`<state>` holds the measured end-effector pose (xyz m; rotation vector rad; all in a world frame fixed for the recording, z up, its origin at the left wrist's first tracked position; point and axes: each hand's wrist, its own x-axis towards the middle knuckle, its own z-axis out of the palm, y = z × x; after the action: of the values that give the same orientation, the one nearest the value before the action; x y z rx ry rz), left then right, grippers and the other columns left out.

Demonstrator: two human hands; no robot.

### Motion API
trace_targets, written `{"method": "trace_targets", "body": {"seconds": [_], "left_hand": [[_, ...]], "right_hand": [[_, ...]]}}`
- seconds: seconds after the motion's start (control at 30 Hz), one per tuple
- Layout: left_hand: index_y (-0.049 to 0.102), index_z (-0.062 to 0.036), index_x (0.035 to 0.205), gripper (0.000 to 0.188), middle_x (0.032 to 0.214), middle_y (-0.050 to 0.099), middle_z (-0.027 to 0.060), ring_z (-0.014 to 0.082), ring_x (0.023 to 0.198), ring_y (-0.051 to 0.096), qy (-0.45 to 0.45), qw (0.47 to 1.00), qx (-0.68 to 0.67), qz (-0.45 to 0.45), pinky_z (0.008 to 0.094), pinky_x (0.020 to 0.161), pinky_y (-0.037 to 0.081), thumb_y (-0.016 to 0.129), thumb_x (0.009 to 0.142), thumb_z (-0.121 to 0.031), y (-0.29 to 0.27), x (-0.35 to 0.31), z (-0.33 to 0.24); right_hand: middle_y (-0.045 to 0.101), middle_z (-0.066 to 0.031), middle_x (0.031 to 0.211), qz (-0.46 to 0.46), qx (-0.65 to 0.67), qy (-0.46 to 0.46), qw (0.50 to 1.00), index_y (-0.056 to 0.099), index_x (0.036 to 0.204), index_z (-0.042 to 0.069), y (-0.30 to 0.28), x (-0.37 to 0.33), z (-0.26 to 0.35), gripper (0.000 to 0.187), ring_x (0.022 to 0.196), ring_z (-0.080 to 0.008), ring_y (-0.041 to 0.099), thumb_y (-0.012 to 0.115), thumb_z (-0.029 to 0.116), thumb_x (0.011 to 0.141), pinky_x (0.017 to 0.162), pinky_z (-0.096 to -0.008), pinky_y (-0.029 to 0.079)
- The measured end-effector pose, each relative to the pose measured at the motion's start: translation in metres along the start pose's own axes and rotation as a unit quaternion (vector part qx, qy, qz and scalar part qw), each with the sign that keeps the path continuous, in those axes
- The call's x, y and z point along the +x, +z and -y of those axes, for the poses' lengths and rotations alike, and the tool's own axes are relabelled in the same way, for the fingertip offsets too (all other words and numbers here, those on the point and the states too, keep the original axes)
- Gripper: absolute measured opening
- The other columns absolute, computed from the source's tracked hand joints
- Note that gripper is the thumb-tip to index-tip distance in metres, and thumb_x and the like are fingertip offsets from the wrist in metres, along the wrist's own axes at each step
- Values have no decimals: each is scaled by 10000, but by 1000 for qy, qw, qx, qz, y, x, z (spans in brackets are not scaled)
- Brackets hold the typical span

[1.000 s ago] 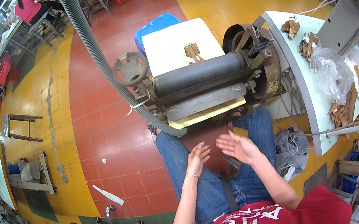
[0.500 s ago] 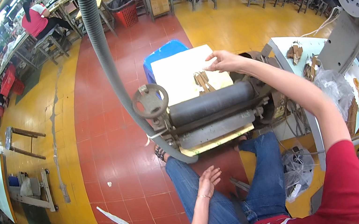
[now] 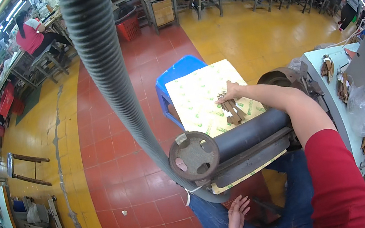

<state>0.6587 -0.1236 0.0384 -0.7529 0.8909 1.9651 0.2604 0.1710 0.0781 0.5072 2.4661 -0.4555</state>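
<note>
A fanned bunch of brown strips [image 3: 235, 112] lies on a pale sheet with green print [image 3: 201, 96], behind the dark roller [image 3: 254, 136] of a machine. My right hand [image 3: 232, 91] reaches over the machine, its fingers closed on the far end of the bunch. Part of the grip is hidden under the hand. My left hand [image 3: 239, 211] is above my lap, palm up with loosely spread fingers and nothing in it. The machine's round handwheel [image 3: 194, 158] stands at the roller's left end, near that hand.
A thick grey ribbed hose [image 3: 106, 78] runs down past the handwheel. Beneath the sheet is a blue plastic stool [image 3: 167, 92]. A pale table [image 3: 323, 61] at right holds more brown bundles [image 3: 342, 87] and a clear plastic bag [image 3: 363, 112]. Other people sit at benches farther off.
My right hand has come down from above the sheet onto the brown strips, which are now more fanned. My left hand stays open over my lap. The whole view has shifted.
</note>
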Motion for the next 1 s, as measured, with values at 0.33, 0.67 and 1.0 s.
{"method": "trace_targets", "body": {"seconds": [0.33, 0.67, 1.0], "left_hand": [[468, -48, 1292, 383, 1256, 557, 141, 250, 1130, 558, 0, 1000, -18, -2, 369, 901, 475, 453, 978, -268, 2, -2, -1], [460, -28, 1292, 391, 1248, 558, 149, 248, 1132, 556, 4, 1000, -18, -2, 374, 902, 477, 447, 983, -268, 0, -2, -1], [472, -54, 1287, 367, 1228, 576, 124, 209, 1108, 574, 28, 1000, -7, 1, 315, 866, 480, 446, 986, -263, 1, -2, 2]], "right_hand": [[624, -220, 1064, -25, -11, -128, 991, 550, 1152, -63, 16, 1, 2, 942, 1023, -286, 606, 828, 580, 522, 869, -341, 485], [673, -184, 895, -50, 14, -186, 981, 669, 928, -19, 16, 0, -9, 634, 857, -282, 651, 802, 507, 601, 784, -350, 508], [668, -129, 851, -68, 161, -220, 960, 655, 874, -4, -22, -26, 15, 436, 783, -192, 634, 816, 341, 660, 726, -317, 504]]}}
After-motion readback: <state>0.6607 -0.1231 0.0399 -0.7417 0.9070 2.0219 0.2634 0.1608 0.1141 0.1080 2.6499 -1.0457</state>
